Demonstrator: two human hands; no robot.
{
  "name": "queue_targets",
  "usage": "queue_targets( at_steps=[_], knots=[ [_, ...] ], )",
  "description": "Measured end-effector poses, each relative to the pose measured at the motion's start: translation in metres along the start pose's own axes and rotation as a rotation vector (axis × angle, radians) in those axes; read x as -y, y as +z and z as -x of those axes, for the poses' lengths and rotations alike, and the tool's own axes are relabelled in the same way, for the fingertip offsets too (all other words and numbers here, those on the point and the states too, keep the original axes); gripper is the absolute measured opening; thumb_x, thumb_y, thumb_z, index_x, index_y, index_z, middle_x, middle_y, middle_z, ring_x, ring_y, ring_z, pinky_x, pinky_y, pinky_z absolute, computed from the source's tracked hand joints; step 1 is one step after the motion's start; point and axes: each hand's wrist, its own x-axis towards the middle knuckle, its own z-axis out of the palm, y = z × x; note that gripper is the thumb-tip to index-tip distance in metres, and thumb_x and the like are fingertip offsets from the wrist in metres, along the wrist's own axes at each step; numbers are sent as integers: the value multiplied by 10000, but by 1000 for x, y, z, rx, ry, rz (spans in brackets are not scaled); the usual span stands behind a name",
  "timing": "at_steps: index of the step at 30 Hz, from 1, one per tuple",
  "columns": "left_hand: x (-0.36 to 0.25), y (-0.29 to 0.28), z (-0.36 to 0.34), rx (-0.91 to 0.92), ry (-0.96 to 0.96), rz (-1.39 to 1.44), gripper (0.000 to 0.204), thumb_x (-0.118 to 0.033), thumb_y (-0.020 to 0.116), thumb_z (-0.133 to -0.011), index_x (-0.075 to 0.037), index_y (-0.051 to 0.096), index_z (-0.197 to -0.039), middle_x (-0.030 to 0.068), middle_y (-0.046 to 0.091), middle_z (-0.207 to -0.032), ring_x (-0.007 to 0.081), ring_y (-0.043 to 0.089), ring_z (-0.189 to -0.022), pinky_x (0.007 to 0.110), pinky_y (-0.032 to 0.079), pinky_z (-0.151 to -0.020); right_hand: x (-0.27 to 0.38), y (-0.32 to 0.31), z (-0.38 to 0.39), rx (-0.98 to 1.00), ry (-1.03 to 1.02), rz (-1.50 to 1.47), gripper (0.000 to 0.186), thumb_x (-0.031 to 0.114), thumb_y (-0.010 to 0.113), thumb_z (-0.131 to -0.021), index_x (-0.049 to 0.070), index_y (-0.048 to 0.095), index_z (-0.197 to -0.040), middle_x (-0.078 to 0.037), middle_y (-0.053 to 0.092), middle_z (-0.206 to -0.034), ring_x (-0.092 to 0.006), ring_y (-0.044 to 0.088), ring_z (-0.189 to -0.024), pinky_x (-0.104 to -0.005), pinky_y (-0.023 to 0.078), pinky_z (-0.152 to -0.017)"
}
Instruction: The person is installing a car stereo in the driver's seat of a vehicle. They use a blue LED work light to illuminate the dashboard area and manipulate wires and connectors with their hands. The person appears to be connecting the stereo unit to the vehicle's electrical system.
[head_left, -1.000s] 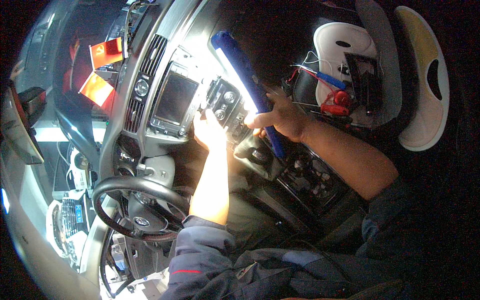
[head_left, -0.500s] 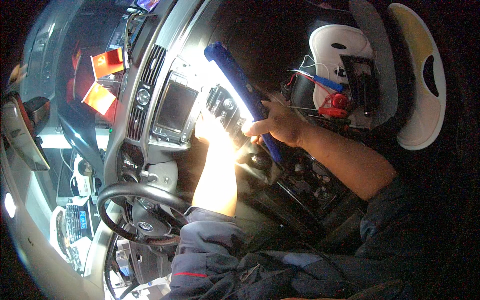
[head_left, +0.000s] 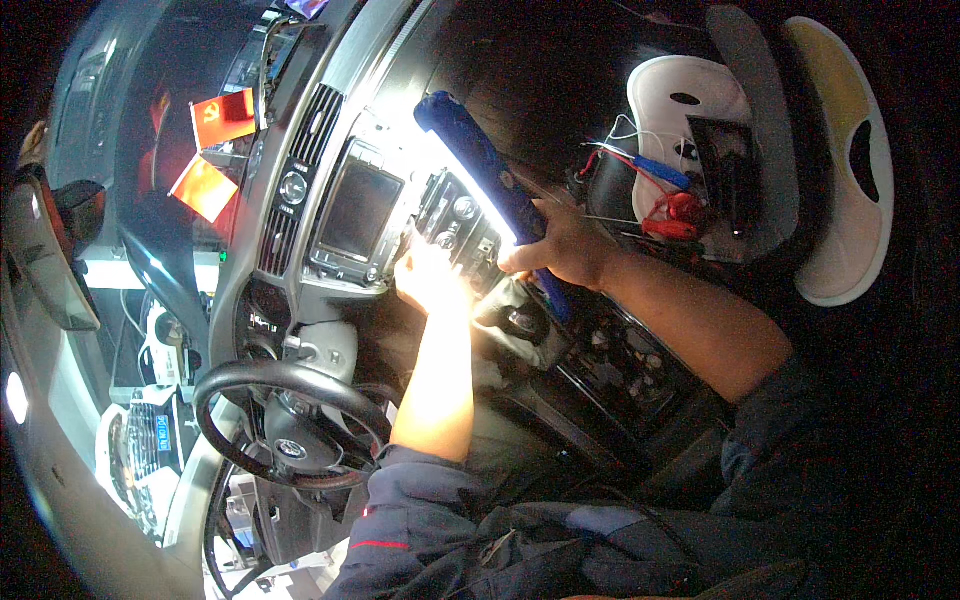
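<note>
My right hand [head_left: 560, 250] is closed round a long blue work light [head_left: 485, 170], whose lit white strip faces the dashboard. Under that light, a climate control panel [head_left: 462, 210] with round knobs sits at a slant beside the dashboard screen [head_left: 360, 210]. My left hand [head_left: 432, 280] is at the panel's steering-wheel-side edge, its fingers bent in against it. Glare bleaches the left hand and forearm, so the fingertips are hard to make out. Just below the panel is the gear lever [head_left: 520, 320].
The steering wheel [head_left: 290, 420] is at lower left. On the passenger seat [head_left: 665, 90] lie a dark frame [head_left: 725, 165], a blue-handled tool [head_left: 662, 172] and a red tool [head_left: 680, 215] with wires. Two small red flags [head_left: 205, 187] stand on the dashboard. The centre console [head_left: 625, 365] runs between the seats.
The whole view has shifted slightly. My left hand has moved a little along the panel's edge, and more of a knob shows beside it. The work light stays in my right hand.
</note>
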Motion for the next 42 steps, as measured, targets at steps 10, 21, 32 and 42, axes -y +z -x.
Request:
queue_targets(
  at_steps=[10,21,32,42],
  knots=[
    [45,-62,-19,123,-200,429,244,-43,670,-936,51,613,-1154,156,679,-963,238,683,-722,359,604,-640,-9,-2,-41,-263,-249,641,532,83,822,-704,34,594,-1183,-97,679,-978,-203,657,-895,-371,533,-828],
    [13,-65,-14,12,645,-988,276,-152,724,-804,-15,657,-1034,145,702,-1014,352,665,-979,441,540,-875,-47,53,-132,-617,-475,1062,751,389,985,-593,59,564,-1119,-157,561,-1160,-407,640,-1007,-492,564,-817],
    [22,-74,-13,23,894,-1044,313,-83,707,-824,-8,599,-1108,149,657,-1144,372,611,-1109,456,506,-994,-78,65,-154,-718,-540,1168,838,449,977,-573,29,520,-1137,-172,540,-1147,-412,639,-948,-474,576,-761],
    [21,-76,-14,34,978,-1101,304,-61,695,-855,2,592,-1134,167,655,-1190,381,607,-1155,443,517,-1003,-76,78,-151,-782,-464,1181,769,415,968,-607,25,552,-1123,-170,543,-1166,-400,651,-972,-461,586,-774]
  ],
)
